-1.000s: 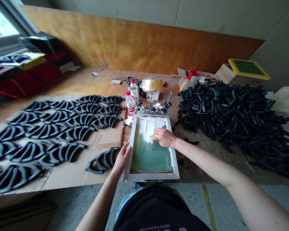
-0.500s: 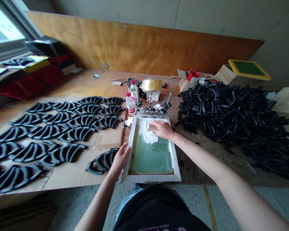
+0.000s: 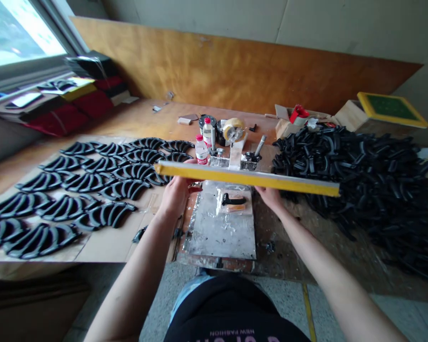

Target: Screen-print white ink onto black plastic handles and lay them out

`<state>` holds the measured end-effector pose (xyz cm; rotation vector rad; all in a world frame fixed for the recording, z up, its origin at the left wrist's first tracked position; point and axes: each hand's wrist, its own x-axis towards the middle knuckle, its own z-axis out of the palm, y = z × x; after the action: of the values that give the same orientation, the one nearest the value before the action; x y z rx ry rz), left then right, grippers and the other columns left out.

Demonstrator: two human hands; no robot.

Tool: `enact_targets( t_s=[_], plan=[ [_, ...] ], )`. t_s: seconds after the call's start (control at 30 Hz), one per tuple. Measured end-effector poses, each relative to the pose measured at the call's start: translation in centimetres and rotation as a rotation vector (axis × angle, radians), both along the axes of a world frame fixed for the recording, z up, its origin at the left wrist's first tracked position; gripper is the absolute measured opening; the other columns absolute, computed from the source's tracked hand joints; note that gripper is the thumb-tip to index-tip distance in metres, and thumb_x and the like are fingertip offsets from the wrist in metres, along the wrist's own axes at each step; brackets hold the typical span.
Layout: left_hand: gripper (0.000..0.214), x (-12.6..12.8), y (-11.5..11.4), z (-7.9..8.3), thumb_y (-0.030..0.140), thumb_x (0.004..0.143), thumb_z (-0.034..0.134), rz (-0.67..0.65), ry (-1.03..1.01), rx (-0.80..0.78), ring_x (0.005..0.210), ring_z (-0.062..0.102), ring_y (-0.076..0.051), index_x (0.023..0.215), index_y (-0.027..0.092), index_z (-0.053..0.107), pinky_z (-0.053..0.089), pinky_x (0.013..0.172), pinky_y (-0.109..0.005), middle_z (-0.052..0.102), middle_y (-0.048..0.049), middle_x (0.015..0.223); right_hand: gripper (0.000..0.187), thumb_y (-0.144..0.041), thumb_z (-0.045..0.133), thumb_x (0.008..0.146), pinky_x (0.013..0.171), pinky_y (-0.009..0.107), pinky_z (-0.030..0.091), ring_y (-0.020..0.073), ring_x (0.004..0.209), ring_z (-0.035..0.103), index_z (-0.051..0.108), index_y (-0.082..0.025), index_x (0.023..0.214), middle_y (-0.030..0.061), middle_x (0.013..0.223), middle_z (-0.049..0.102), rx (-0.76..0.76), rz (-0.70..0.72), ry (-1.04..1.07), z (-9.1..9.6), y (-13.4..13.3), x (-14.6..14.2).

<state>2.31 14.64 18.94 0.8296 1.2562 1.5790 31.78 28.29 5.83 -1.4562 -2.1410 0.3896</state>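
Note:
I am holding a yellow-edged printing screen frame (image 3: 246,178), tilted up off the bench so I see it edge-on. My left hand (image 3: 174,192) grips its left side. At the right side, my right hand (image 3: 271,195) holds it from below, with the fingers mostly hidden behind the frame. Under the raised frame lies a paint-smeared metal base plate (image 3: 217,232). One black curved part (image 3: 233,200) rests near the plate's far end. Hinge clamps (image 3: 235,159) hold the frame's far edge.
Rows of black curved parts (image 3: 89,190) lie on cardboard to the left. A big pile of the same parts (image 3: 360,166) fills the right. Bottles (image 3: 201,148) and a tape roll (image 3: 233,128) stand behind the plate. Another yellow screen (image 3: 392,108) sits on a box at back right.
My right hand was wiping white paste across the flat screen while my left steadied its edge. Now both hands have swung the frame up, uncovering the plate and the part.

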Motion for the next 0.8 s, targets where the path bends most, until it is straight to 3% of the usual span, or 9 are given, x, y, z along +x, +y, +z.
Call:
enact_targets(
  t_s=[0.07, 0.17, 0.27, 0.33, 0.43, 0.5, 0.63, 0.7, 0.8],
  plan=[
    [0.059, 0.3, 1.1, 0.1, 0.065, 0.084, 0.047, 0.029, -0.014, -0.019, 0.086, 0.064, -0.019, 0.111, 0.015, 0.060, 0.050, 0.067, -0.028, 0.067, -0.0091, 0.098, 0.034, -0.024, 0.072, 0.079, 0.085, 0.032, 0.048, 0.0199, 0.094, 0.062, 0.065, -0.021, 0.113, 0.0052, 0.100, 0.069, -0.017, 0.201, -0.044, -1.7, -2.4, -1.4],
    [0.061, 1.3, 0.3, -1.9, 0.067, 0.085, 0.045, 0.119, -0.010, -0.042, 0.085, 0.065, -0.018, 0.120, 0.018, 0.056, 0.049, 0.065, -0.026, 0.069, -0.0089, 0.102, 0.031, -0.020, 0.071, 0.081, 0.094, 0.037, 0.044, 0.0215, 0.105, 0.057, 0.066, -0.023, 0.111, 0.0062, 0.106, 0.067, -0.034, 0.378, -0.153, -2.0, -4.4, -3.4],
    [0.064, 3.6, -3.0, -5.5, 0.067, 0.081, 0.053, -0.060, -0.013, -0.286, 0.079, 0.066, -0.019, 0.122, 0.018, 0.056, 0.047, 0.059, -0.025, 0.071, -0.0112, 0.100, 0.014, -0.020, 0.066, 0.086, 0.091, 0.036, 0.045, 0.0216, 0.099, 0.057, 0.069, -0.021, 0.099, 0.0055, 0.097, 0.065, -0.037, 0.404, -0.158, -0.1, -5.7, -4.9],
    [0.065, 5.3, -5.5, -7.7, 0.069, 0.079, 0.054, -0.166, -0.065, -0.449, 0.075, 0.067, -0.020, 0.118, 0.017, 0.057, 0.046, 0.056, -0.026, 0.071, -0.0134, 0.098, 0.013, -0.024, 0.064, 0.088, 0.089, 0.036, 0.045, 0.0225, 0.097, 0.056, 0.069, -0.021, 0.099, 0.0062, 0.094, 0.064, 0.005, 0.471, -0.112, 1.4, -7.4, -6.5],
    [0.058, 5.9, -8.4, -10.0, 0.071, 0.078, 0.052, 0.014, -0.147, -0.472, 0.069, 0.065, -0.017, 0.098, 0.017, 0.057, 0.044, 0.052, -0.025, 0.070, -0.0110, 0.091, 0.016, -0.027, 0.059, 0.092, 0.086, 0.038, 0.044, 0.0242, 0.094, 0.054, 0.069, -0.021, 0.103, 0.0077, 0.091, 0.063, 0.094, 0.663, -0.088, 2.8, -11.2, -10.3],
    [0.054, 4.1, -10.3, -11.3, 0.072, 0.077, 0.052, 0.195, -0.123, -0.467, 0.060, 0.060, -0.014, 0.082, 0.018, 0.054, 0.041, 0.049, -0.023, 0.066, -0.0066, 0.076, 0.020, -0.031, 0.057, 0.093, 0.085, 0.037, 0.044, 0.0240, 0.093, 0.054, 0.069, -0.021, 0.104, 0.0078, 0.091, 0.064, 0.100, 0.783, -0.073, 2.8, -13.5, -13.5],
    [0.057, -3.4, -15.6, -15.1, 0.074, 0.079, 0.041, 0.413, 0.058, -0.618, 0.055, 0.055, -0.013, 0.074, 0.018, 0.052, 0.042, 0.050, -0.024, 0.063, -0.0049, 0.068, 0.027, -0.040, 0.054, 0.094, 0.090, 0.033, 0.043, 0.0213, 0.098, 0.055, 0.068, -0.024, 0.110, 0.0061, 0.098, 0.066, -0.027, 0.860, -0.068, 0.9, -15.7, -20.3],
    [0.060, -7.2, -18.3, -17.5, 0.074, 0.083, 0.029, 0.468, 0.188, -0.779, 0.057, 0.057, -0.015, 0.076, 0.018, 0.052, 0.045, 0.052, -0.025, 0.066, -0.0064, 0.072, 0.029, -0.043, 0.050, 0.096, 0.090, 0.032, 0.043, 0.0210, 0.101, 0.056, 0.068, -0.025, 0.111, 0.0060, 0.100, 0.067, -0.116, 0.838, -0.177, -0.6, -15.8, -23.4],
    [0.059, -10.8, -20.9, -20.5, 0.068, 0.086, 0.020, 0.443, 0.319, -0.968, 0.056, 0.060, -0.016, 0.081, 0.018, 0.051, 0.046, 0.051, -0.027, 0.067, -0.0073, 0.071, 0.034, -0.049, 0.045, 0.097, 0.086, 0.033, 0.045, 0.0228, 0.105, 0.057, 0.068, -0.029, 0.112, 0.0063, 0.101, 0.068, -0.261, 0.787, -0.414, -2.6, -16.1, -27.3]
  ],
)
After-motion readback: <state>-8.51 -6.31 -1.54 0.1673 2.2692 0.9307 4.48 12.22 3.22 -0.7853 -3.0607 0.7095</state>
